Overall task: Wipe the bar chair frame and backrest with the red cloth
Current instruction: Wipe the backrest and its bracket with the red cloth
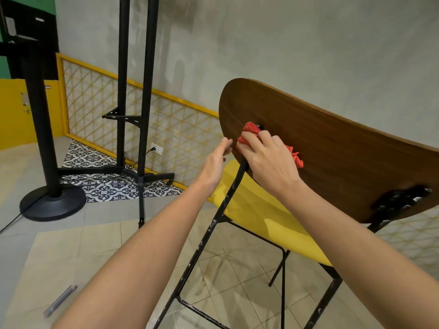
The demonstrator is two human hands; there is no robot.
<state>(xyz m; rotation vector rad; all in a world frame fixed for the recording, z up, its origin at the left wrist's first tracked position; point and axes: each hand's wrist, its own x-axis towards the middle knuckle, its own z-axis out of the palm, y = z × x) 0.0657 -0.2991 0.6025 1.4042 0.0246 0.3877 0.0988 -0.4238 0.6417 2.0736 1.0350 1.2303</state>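
Two bare arms (133, 262) reach out to the bar chair (316, 138). Its big brown backrest (356, 167) tilts over the yellow seat (256, 210). The thin black frame (209, 231) runs down under both. The right hand (268, 160) squeezes the red cloth (250, 129) against the backrest, right where the frame meets it. The left hand (215, 165) has straight fingers and holds nothing, just beside the backrest edge.

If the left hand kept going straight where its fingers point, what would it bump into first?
Probably the backrest. The left hand aims its straight fingers at the backrest's left edge and is very near it. It may even be touching, as depth is hard to judge here.
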